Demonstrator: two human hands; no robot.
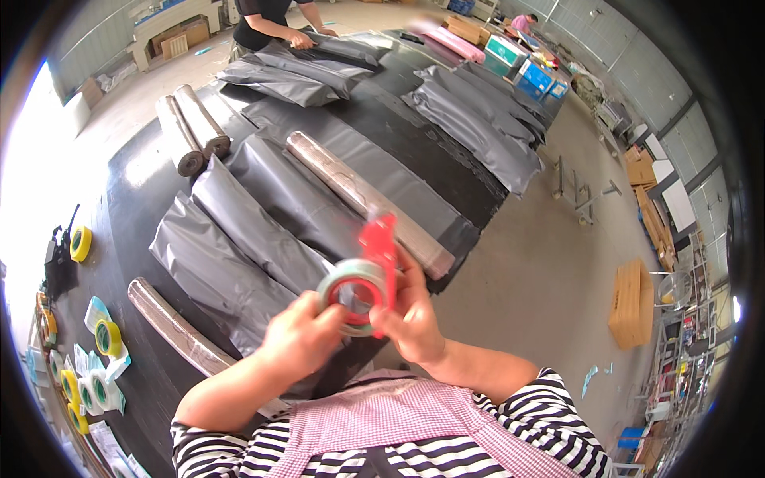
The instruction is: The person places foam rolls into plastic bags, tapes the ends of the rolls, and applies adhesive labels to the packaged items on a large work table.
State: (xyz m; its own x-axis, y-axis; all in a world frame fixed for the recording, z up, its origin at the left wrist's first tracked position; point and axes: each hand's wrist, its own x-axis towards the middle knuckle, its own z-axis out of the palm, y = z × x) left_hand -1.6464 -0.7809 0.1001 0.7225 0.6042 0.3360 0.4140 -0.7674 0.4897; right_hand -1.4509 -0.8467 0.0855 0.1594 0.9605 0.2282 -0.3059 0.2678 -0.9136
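In the head view, the left hand [303, 338] is pinching the near left side of a tape roll [327, 288], and the right hand's [414, 323] fingers are clamping a red tape dispenser [379, 243] beside it. Under and beyond the fingers, a long black table [135, 227] is stretching away, its top shining on the left. Just beyond the fingertips, grey plastic packages [259, 207] are lying side by side, with a brown film roll [351, 187] resting diagonally. Far left of the fingers, yellow tape rolls [107, 338] are standing near the table's edge. At the far end, a co-worker [267, 28] is bending over more grey packages. Right of the fingers, a bare concrete floor [526, 263] is running toward a cardboard box [629, 304] and cluttered shelves [677, 358].
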